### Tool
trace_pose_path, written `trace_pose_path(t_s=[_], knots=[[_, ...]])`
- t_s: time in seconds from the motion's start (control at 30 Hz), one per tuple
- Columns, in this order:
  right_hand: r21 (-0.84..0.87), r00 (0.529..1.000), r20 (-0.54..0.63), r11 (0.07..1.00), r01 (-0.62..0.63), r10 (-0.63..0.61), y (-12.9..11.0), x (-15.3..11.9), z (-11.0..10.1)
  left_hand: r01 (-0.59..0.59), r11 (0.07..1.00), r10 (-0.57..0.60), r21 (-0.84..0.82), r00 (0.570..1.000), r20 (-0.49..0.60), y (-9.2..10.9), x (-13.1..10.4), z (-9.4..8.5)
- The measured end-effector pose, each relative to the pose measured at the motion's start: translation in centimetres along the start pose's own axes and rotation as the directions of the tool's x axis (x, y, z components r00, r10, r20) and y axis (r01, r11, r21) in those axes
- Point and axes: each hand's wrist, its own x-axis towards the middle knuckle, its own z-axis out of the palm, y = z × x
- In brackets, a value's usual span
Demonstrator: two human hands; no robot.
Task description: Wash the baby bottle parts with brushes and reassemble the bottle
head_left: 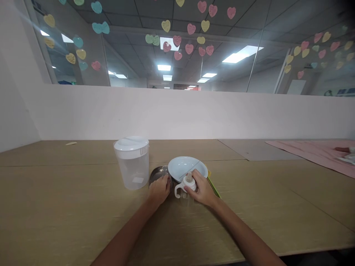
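Note:
My right hand (203,188) is closed around a baby bottle (189,181) with a white collar, a pale nipple and a white side handle. The bottle is upright, just in front of a white bowl (180,166). To its left, my left hand (160,190) has its fingers pinched on a small clear dome-shaped cap (165,169), partly hidden by the fingers. Behind that hand lies a round metal dish (155,175), its right side covered by the hand and the bowl.
A clear plastic bucket (133,170) with a white lid stands left of the dish. Something green and thin (215,187) sticks out from under the bowl's right side. A pink cloth (310,149) lies far right. A white wall (177,114) closes off the table's back.

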Motion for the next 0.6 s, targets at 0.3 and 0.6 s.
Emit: trace_pose_path(t_s=[0.3,0.6], knots=[[-0.019,1.000,-0.006,0.999,0.027,-0.027,0.2,0.0,0.0,-0.253,0.957,0.237,0.145,0.964,0.119,-1.0,0.7,-0.6],[-0.028,1.000,-0.012,0.999,0.028,-0.029,0.0,0.0,-0.2,-0.049,0.946,0.076,0.322,0.994,-0.074,-0.1,0.8,-1.0]])
